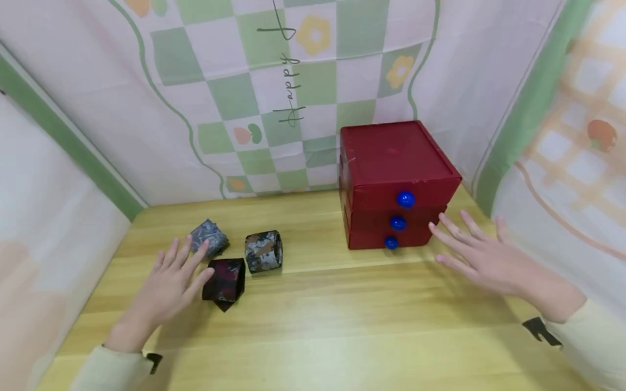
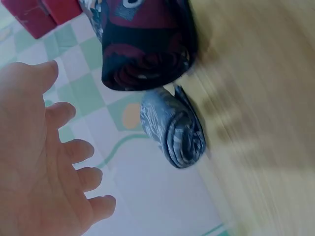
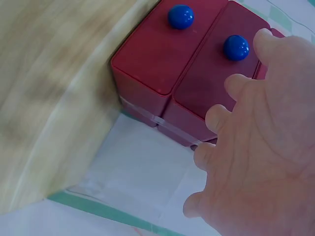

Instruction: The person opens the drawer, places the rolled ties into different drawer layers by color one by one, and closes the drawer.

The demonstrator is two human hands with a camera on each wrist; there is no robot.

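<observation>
In the head view my left hand (image 1: 168, 282) is spread over the table, fingers straight and holding nothing. Close to it lie a rolled blue-grey patterned cloth (image 1: 209, 238) and a rolled dark maroon-and-black cloth (image 1: 225, 281). Just right of these is a rolled camouflage-print cloth (image 1: 264, 251). The left wrist view shows the spiral end of the blue-grey roll (image 2: 174, 130). My right hand (image 1: 489, 260), also spread and holding nothing, hovers at the right front of a red drawer box (image 1: 398, 155). Blue round knobs (image 1: 405, 199) sit on its stacked drawer fronts.
The box stands at the back right of the light wooden table (image 1: 313, 326). A checkered green-and-white curtain (image 1: 274, 98) hangs behind it, with fabric side walls (image 1: 567, 179) to the left and right. Between the rolls and the box runs bare wood.
</observation>
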